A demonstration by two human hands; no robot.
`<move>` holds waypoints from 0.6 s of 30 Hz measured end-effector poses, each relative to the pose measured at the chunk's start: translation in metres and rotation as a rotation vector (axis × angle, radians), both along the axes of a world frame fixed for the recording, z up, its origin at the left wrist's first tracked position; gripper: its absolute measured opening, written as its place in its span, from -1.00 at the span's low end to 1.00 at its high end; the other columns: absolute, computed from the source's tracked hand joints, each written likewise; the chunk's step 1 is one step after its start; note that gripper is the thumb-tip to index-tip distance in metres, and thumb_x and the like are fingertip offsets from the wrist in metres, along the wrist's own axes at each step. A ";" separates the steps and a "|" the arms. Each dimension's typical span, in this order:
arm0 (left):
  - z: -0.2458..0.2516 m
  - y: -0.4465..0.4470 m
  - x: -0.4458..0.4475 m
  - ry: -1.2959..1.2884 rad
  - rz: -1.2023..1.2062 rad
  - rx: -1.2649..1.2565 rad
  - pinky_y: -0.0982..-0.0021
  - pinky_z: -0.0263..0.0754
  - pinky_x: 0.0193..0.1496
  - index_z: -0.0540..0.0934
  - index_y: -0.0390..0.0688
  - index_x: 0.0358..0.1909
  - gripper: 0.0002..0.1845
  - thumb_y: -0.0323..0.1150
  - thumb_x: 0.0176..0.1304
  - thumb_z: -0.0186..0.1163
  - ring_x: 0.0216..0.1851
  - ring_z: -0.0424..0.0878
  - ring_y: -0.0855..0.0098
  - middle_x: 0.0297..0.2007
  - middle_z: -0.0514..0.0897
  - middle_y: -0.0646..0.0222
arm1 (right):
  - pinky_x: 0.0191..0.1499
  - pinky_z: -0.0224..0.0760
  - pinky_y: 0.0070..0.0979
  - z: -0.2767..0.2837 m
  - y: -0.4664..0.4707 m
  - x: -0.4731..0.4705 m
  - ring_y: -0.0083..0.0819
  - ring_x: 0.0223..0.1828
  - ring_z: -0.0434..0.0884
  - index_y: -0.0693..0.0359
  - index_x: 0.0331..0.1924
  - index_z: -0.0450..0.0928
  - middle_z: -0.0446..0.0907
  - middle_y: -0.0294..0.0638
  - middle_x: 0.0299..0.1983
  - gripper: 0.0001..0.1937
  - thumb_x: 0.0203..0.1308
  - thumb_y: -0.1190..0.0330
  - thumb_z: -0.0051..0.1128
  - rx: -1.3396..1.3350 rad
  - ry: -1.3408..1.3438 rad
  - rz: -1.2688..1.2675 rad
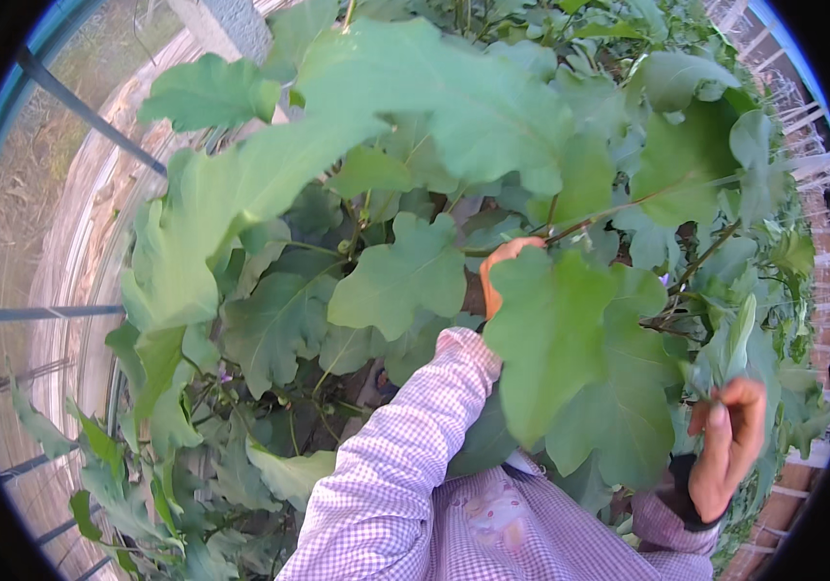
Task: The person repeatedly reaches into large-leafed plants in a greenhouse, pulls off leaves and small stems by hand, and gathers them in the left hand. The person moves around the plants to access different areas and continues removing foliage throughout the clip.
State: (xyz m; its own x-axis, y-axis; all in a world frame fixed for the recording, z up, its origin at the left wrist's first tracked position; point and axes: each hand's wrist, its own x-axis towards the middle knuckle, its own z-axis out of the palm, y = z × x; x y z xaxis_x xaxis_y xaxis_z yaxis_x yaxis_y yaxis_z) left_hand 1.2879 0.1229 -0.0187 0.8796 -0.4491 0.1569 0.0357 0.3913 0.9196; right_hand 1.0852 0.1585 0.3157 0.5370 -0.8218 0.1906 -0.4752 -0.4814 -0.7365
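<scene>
Broad, lobed leaves of eggplant plants fill the space before me. My left hand reaches in among them at the middle, beside a brownish-purple stem. A large leaf covers most of its fingers, so its grip is hidden. At the right, my right hand pinches a narrow, folded green leaf between thumb and fingers. That leaf points upward from the fingertips.
Clear plastic sheeting with dark bars curves along the left. A concrete post rises at the top left. Small purple flowers show among the foliage. White cords run along the right edge.
</scene>
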 end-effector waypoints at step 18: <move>0.072 0.169 0.123 0.400 0.540 -0.053 0.50 0.12 -0.63 0.40 -0.07 -0.25 -0.75 -0.34 0.49 0.32 -0.67 0.27 0.64 -0.59 0.41 0.54 | -0.45 0.40 -0.62 -0.046 0.095 0.040 -0.63 -0.51 0.55 0.35 0.08 0.53 0.61 -0.20 -0.29 -0.77 0.61 0.33 0.10 0.846 0.044 0.728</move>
State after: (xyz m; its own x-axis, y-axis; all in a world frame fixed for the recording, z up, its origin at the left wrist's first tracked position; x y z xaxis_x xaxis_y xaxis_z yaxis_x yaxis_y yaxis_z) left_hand 1.4108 0.2923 0.0533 0.9734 0.0693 -0.2185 0.1568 0.4937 0.8554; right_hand 1.1256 0.2537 0.2702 0.9357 -0.1641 -0.3122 -0.3175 -0.0066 -0.9482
